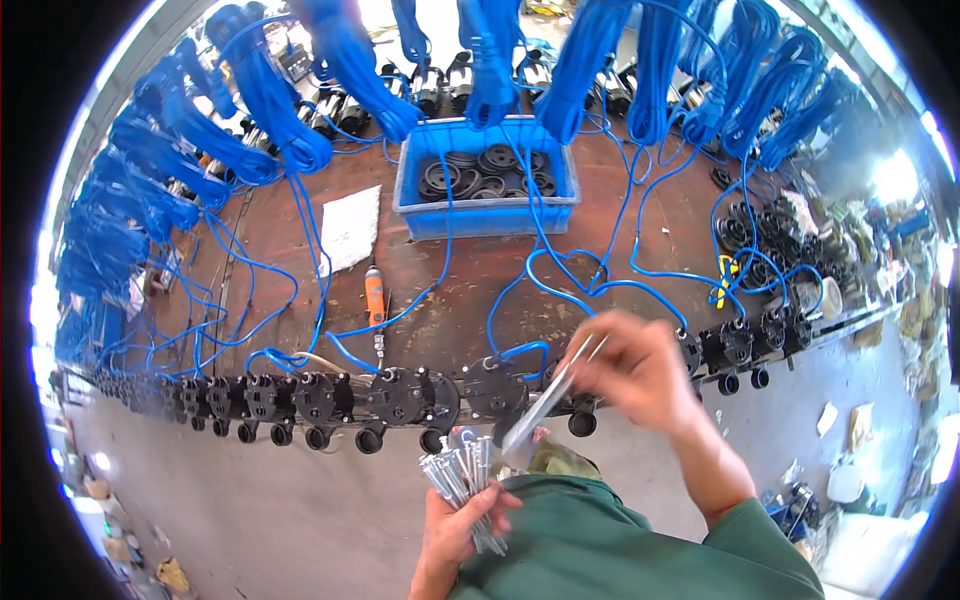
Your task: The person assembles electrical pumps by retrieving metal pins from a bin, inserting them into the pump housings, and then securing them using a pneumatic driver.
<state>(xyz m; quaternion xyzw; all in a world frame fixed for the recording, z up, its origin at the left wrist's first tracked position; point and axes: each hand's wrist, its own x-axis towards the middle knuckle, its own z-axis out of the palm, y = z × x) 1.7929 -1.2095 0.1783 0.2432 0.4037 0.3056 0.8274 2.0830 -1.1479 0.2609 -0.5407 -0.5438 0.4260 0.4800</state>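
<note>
A bunch of long silver bolts point(458, 466) stands in my left hand point(452, 530), fingers closed round their shanks, close in front of my green clothing. My right hand point(640, 372) is raised at the table's near edge, fingers pinched on one or more long silver bolts point(545, 402); motion smears them, so I cannot tell how many. Left of these bolts sits a round black housing point(495, 388) with a blue cable. Another black housing point(398, 397) is beside it, in a row along the edge. My right hand covers part of that row.
An orange power screwdriver point(375, 297) lies on the brown table point(400, 270) near a white sheet point(350, 230). Beyond stands a blue bin point(490, 222) of black rings. Coiled blue cables point(490, 75) hang overhead. Yellow-handled cutters point(724, 280) and black parts point(755, 240) lie right.
</note>
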